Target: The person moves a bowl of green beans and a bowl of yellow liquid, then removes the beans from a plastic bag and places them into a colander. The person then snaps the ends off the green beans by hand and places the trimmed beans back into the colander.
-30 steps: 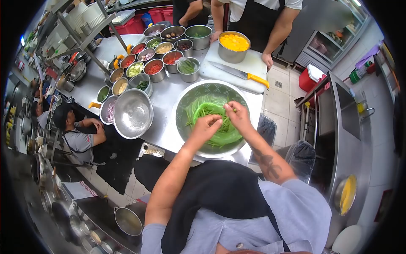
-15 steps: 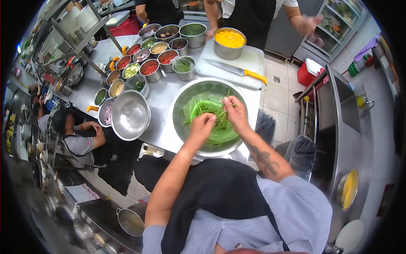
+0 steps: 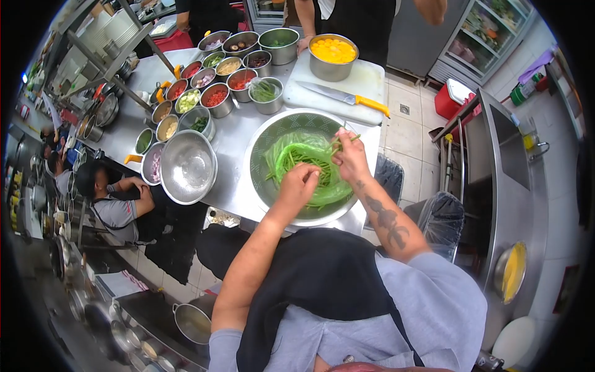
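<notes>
Both my hands are over a large metal bowl (image 3: 255, 180), which holds an open green plastic bag (image 3: 328, 196) with cut green beans (image 3: 304, 155) inside. My left hand (image 3: 300, 186) is closed in a pinch above the bag's left part; whatever it holds is too small to make out. At the bowl's right side, my right hand (image 3: 351, 155) is raised with its fingers closed on several green bean pieces that stick out past the fingertips.
An empty metal colander (image 3: 188, 166) stands left of the bowl. Behind are metal pots of chopped vegetables (image 3: 217, 97), a white board (image 3: 297, 96) with a yellow-handled knife (image 3: 334, 95), and a pot of yolks (image 3: 333, 51). A co-worker (image 3: 359, 25) stands across the table.
My right hand has moved slightly right, and bean pieces now show above its fingers. My left hand stays nearly in place. The co-worker's outstretched hand has moved up and left.
</notes>
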`<action>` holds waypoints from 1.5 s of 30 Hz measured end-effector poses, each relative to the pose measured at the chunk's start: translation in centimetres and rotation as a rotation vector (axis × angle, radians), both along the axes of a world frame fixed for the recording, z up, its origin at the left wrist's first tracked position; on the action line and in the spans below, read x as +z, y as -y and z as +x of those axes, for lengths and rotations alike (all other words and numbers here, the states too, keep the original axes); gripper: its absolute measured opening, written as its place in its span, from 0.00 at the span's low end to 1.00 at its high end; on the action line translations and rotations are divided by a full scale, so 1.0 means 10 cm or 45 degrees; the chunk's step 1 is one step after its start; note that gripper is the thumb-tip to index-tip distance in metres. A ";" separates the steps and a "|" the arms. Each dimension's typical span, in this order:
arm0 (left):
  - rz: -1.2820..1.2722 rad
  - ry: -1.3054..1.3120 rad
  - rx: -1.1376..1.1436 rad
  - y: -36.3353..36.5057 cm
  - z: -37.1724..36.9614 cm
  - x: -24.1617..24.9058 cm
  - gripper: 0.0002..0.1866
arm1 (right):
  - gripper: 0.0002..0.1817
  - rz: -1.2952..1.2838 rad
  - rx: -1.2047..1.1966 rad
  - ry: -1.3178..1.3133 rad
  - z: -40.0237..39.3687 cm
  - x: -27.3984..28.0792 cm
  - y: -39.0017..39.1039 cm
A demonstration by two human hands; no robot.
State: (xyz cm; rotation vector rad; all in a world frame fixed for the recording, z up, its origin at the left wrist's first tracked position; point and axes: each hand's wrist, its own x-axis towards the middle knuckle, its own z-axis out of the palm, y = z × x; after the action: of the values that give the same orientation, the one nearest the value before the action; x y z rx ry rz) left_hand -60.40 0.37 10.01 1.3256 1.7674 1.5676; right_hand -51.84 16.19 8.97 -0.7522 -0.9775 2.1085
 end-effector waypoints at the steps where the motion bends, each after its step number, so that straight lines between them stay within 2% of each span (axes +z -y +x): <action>1: -0.091 -0.127 0.065 -0.02 -0.10 -0.12 0.05 | 0.12 -0.024 0.014 -0.004 0.02 0.05 -0.03; 3: -0.175 -0.252 0.131 -0.06 -0.22 -0.30 0.05 | 0.12 -0.081 0.047 0.011 0.08 0.08 -0.08; 5: -0.249 -0.659 0.184 -0.10 -0.28 -0.42 0.06 | 0.12 -0.115 0.072 0.007 0.12 0.08 -0.09; 9: -0.123 -0.701 0.115 -0.21 -0.09 -0.30 0.08 | 0.09 -0.249 0.144 -0.040 0.18 0.07 -0.04; 11: -0.239 -0.763 -0.026 -0.26 -0.11 -0.37 0.06 | 0.07 -0.250 0.216 -0.052 0.20 0.07 -0.05; 14: -0.075 -0.726 0.086 -0.27 -0.22 -0.41 0.10 | 0.06 -0.263 0.348 -0.114 0.27 0.04 -0.10; 17: 0.085 -0.560 0.197 -0.21 -0.29 -0.19 0.08 | 0.07 0.129 0.462 0.216 0.29 0.09 -0.01; 18: 0.081 -0.558 0.199 -0.17 -0.28 -0.11 0.08 | 0.07 0.125 0.465 0.218 0.29 0.09 0.03; 20: -0.070 -0.005 0.145 -0.10 -0.27 0.03 0.07 | 0.10 0.671 0.633 0.359 0.24 0.10 0.13; 21: -0.071 -0.005 0.150 -0.07 -0.26 0.08 0.07 | 0.12 0.900 0.484 0.244 0.12 0.05 0.23; 22: -0.046 0.086 0.119 -0.05 -0.26 0.13 0.07 | 0.12 0.901 0.486 0.243 0.09 0.03 0.26; 23: -0.021 0.176 0.087 -0.03 -0.26 0.15 0.08 | 0.11 1.033 0.552 0.313 0.07 0.04 0.28; 24: -0.018 0.173 0.090 -0.02 -0.28 0.15 0.08 | 0.10 1.167 0.618 0.382 0.05 0.08 0.29; 25: -0.012 0.183 0.098 0.00 -0.29 0.15 0.07 | 0.09 1.338 0.537 0.347 0.01 0.02 0.29; 26: -0.007 0.193 0.106 0.02 -0.30 0.15 0.07 | 0.09 1.338 0.539 0.341 0.00 0.03 0.27; 28: -0.041 0.061 0.127 0.12 -0.29 0.27 0.06 | 0.10 1.655 0.566 0.555 0.02 0.09 0.22; 32: -0.079 -0.238 0.108 0.22 -0.35 0.23 0.06 | 0.09 1.824 0.474 0.602 0.08 0.15 0.19; 38: -0.055 -0.385 0.037 0.20 -0.23 0.40 0.07 | 0.10 1.933 0.557 0.664 0.24 0.17 0.18; 45: -0.059 -0.516 -0.010 0.19 -0.23 0.30 0.05 | 0.12 1.890 0.566 0.684 0.32 0.15 0.17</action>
State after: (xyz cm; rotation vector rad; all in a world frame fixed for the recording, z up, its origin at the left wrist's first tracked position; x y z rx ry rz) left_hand -62.69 -1.57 13.00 1.7175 2.0114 1.3097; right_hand -48.62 14.48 10.45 -0.2570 -2.6437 0.8593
